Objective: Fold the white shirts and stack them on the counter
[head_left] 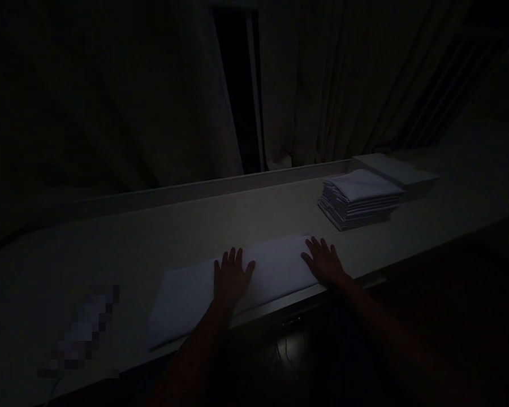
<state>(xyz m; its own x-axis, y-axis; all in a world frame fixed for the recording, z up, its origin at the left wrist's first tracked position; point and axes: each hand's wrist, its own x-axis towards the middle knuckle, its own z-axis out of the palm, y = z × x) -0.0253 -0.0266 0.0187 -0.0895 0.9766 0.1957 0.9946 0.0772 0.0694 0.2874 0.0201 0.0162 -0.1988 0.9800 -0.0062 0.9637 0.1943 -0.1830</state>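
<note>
A long strip of folded white cloth (275,268) lies flat along the front edge of the table. My left hand (232,277) rests on its middle, palm down with the fingers spread. At the cloth's right end, my right hand (324,261) is laid flat with fingers apart, touching the end of the fabric. Neither hand grips anything. Beyond my right hand stands a neat stack of folded white cloths (362,198).
The pale table (152,232) has a raised ledge at the back. Behind the stack sits a pale box-like block (396,169). A blurred-out object (82,333) lies at the left, and curtains (322,85) hang behind. The room is very dark.
</note>
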